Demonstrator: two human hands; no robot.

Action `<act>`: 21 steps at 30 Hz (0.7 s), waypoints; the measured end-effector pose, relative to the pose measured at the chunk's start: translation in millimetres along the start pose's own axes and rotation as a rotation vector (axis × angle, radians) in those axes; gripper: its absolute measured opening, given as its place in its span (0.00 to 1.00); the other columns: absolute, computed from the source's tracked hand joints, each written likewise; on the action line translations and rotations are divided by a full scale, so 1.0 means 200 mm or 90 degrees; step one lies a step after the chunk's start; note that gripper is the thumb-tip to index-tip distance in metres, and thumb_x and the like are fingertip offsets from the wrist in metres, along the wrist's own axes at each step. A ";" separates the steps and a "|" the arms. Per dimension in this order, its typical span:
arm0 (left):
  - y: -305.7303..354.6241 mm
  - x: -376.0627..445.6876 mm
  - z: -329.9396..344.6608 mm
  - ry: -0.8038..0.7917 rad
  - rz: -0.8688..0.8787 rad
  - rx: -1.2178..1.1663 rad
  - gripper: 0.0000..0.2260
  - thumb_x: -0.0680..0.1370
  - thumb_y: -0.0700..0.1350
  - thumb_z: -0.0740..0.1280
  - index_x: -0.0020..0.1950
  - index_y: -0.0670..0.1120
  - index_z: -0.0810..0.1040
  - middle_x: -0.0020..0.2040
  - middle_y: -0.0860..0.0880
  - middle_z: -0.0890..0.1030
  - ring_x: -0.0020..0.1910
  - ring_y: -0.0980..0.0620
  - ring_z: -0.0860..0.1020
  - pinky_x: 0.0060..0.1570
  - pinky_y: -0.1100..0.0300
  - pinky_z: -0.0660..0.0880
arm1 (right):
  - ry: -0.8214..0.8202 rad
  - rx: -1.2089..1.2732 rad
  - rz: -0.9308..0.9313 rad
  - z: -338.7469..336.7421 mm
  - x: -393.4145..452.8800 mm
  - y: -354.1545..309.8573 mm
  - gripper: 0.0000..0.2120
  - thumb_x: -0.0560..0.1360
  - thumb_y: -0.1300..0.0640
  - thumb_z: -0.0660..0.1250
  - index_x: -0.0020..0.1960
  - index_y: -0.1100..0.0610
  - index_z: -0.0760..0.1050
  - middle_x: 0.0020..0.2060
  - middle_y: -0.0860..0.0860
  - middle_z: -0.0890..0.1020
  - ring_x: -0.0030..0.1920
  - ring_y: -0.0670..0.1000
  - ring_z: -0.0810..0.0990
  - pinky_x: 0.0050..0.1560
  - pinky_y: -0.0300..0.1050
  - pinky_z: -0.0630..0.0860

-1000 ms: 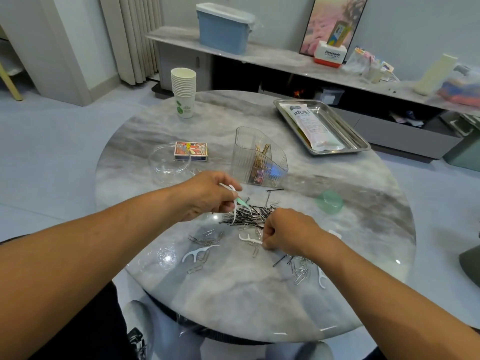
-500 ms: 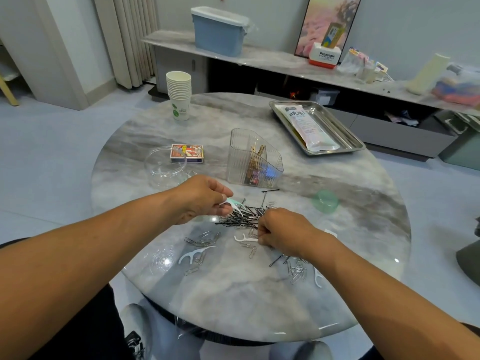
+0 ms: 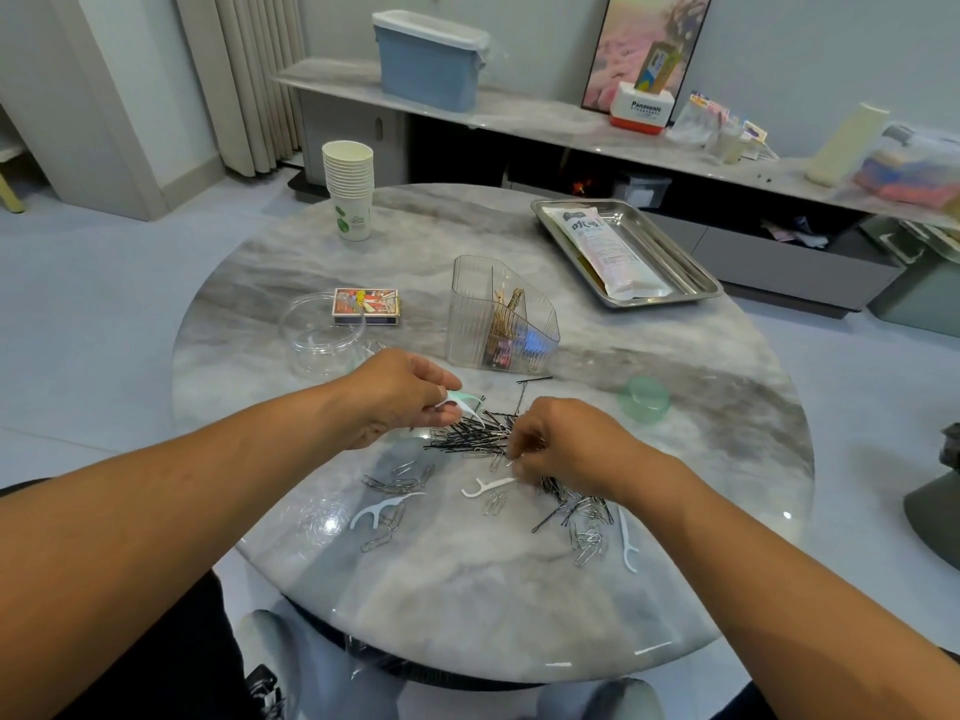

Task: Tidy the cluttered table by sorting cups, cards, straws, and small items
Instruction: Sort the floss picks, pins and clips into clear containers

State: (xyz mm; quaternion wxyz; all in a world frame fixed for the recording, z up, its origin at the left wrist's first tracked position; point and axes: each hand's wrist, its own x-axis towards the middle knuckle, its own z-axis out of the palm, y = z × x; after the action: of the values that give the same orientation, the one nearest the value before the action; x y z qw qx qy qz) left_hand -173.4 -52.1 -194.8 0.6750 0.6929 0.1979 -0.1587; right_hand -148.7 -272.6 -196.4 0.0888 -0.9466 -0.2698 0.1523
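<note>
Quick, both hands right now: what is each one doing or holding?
Left hand: pinches floss picks, white and mint.
Right hand: fingers curled down at the hairpin pile; whether it grips anything cannot be told.

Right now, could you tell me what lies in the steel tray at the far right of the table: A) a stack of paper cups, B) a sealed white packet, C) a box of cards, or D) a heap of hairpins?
B: the steel tray holds a long white printed packet; the paper cups stand stacked at the far left.
</note>
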 end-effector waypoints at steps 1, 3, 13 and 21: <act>0.00 0.00 0.00 -0.002 0.003 -0.004 0.07 0.80 0.30 0.64 0.55 0.35 0.79 0.52 0.33 0.83 0.49 0.45 0.86 0.45 0.60 0.83 | -0.021 0.015 -0.006 0.02 0.00 -0.02 0.08 0.72 0.52 0.76 0.50 0.45 0.84 0.45 0.44 0.83 0.46 0.47 0.80 0.40 0.42 0.71; 0.00 0.00 0.00 -0.011 0.005 -0.017 0.07 0.80 0.30 0.65 0.56 0.34 0.79 0.51 0.34 0.83 0.47 0.46 0.86 0.45 0.61 0.83 | -0.052 0.009 -0.008 0.05 0.01 -0.04 0.07 0.71 0.52 0.77 0.49 0.47 0.85 0.41 0.43 0.83 0.42 0.43 0.78 0.39 0.41 0.71; 0.03 -0.03 -0.01 -0.026 -0.027 -0.085 0.10 0.78 0.27 0.65 0.57 0.35 0.79 0.53 0.32 0.82 0.47 0.46 0.85 0.43 0.61 0.83 | -0.058 0.043 -0.023 0.02 0.03 0.00 0.03 0.80 0.53 0.68 0.47 0.49 0.74 0.45 0.46 0.80 0.47 0.50 0.77 0.46 0.47 0.74; 0.04 -0.01 0.02 -0.093 -0.089 -0.242 0.18 0.82 0.48 0.66 0.59 0.32 0.77 0.65 0.34 0.74 0.54 0.42 0.83 0.43 0.58 0.84 | 0.317 0.184 -0.141 -0.04 0.01 -0.04 0.02 0.80 0.57 0.70 0.49 0.53 0.77 0.40 0.41 0.77 0.41 0.43 0.74 0.43 0.32 0.70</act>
State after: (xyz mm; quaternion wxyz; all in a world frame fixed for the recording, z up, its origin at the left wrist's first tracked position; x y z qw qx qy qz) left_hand -170.5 -55.5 -186.6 0.7935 0.5243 0.2223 -0.2145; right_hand -148.1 -264.4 -186.8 0.3017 -0.8973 -0.3170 -0.0579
